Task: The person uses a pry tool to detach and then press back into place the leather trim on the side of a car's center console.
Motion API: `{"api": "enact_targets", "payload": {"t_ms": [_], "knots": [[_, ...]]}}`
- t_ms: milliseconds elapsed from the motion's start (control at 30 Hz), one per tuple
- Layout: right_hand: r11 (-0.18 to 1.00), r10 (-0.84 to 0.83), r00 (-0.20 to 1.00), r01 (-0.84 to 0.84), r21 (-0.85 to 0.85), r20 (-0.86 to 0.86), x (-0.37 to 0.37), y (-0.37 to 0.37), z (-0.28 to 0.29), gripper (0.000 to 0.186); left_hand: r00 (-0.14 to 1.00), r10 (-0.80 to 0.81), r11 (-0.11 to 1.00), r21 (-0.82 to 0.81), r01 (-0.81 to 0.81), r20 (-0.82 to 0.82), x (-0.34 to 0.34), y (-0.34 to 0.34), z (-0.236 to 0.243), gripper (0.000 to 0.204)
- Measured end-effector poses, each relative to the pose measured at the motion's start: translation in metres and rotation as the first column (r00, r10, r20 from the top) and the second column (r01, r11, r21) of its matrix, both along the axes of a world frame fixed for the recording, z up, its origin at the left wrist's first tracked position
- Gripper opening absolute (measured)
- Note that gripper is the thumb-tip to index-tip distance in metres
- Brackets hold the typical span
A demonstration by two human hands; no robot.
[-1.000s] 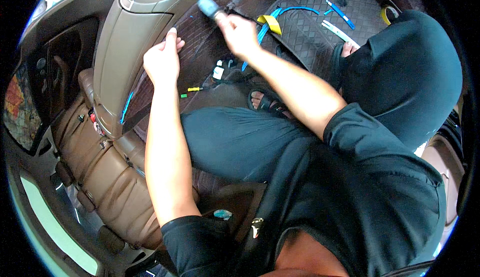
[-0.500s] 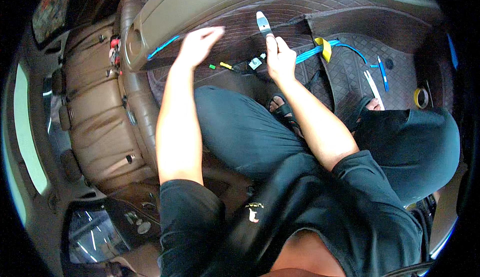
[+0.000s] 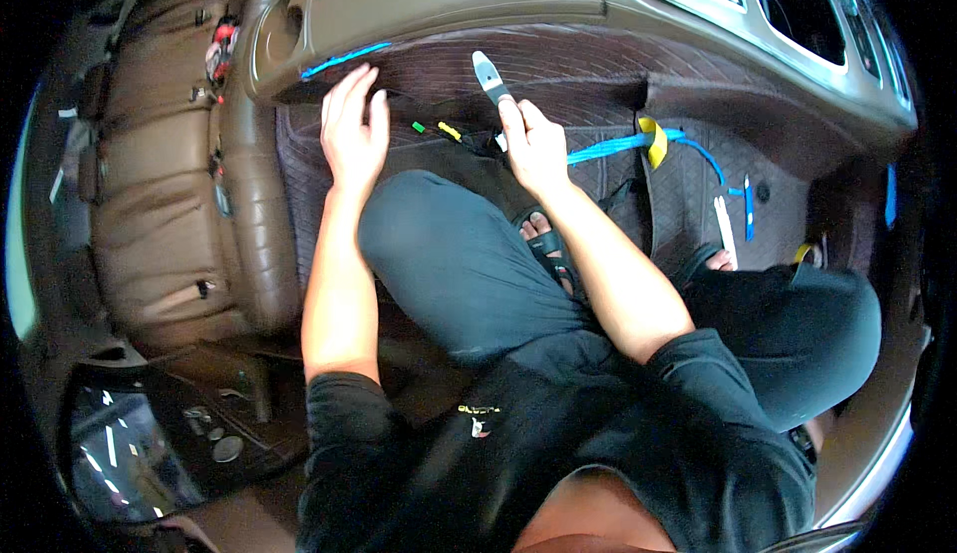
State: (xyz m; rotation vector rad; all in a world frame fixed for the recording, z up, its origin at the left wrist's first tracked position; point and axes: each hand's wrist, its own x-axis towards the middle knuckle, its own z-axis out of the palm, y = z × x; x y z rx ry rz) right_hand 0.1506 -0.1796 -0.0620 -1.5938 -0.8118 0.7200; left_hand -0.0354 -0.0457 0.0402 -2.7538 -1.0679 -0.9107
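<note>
My right hand [image 3: 534,146] is closed round a flat pry tool [image 3: 486,72] with a pale rounded tip and a dark shank; the tip points up and away from me. Fingers raised and apart, my left hand [image 3: 355,134] holds nothing. Just beyond its fingertips, a blue strip [image 3: 345,59] runs along the lower edge of the brown centre console [image 3: 454,0]. On the floor between my hands lie a small green piece [image 3: 418,127] and a yellow connector [image 3: 450,132] on a dark wire.
A blue cable bundle [image 3: 608,147] with a yellow wrap [image 3: 653,143] crosses the dark floor mat. Farther right lie a white flat tool [image 3: 724,229], a blue tool [image 3: 750,209] and a partly hidden yellow tape roll [image 3: 803,252]. Brown seats [image 3: 159,184] stand at left.
My left hand has moved left toward the blue strip, and its fingers have spread. The pry tool stays in my right hand. The whole view has shifted, showing more of the console.
</note>
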Motion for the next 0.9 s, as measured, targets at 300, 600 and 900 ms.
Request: {"api": "enact_targets", "payload": {"t_ms": [300,600,900], "knots": [[0.982,0.186,0.981,-0.187,0.014,0.059,-0.024,0.022,0.025,0.039,0.999,0.008,0.975,0.221,0.000,-0.035,-0.023,0.010,-0.043,0.050],[0.956,0.289,0.952,-0.292,0.017,0.104,-0.038,0.050,0.033,0.037,0.986,0.138,0.905,0.394,-0.163,0.092,-0.030,0.051,-0.023,0.042],[0.958,0.285,0.954,-0.284,-0.023,0.087,-0.045,0.058,0.016,0.036,0.971,-0.027,0.897,0.434,-0.081,0.237,-0.032,0.066,-0.041,0.024]]}}
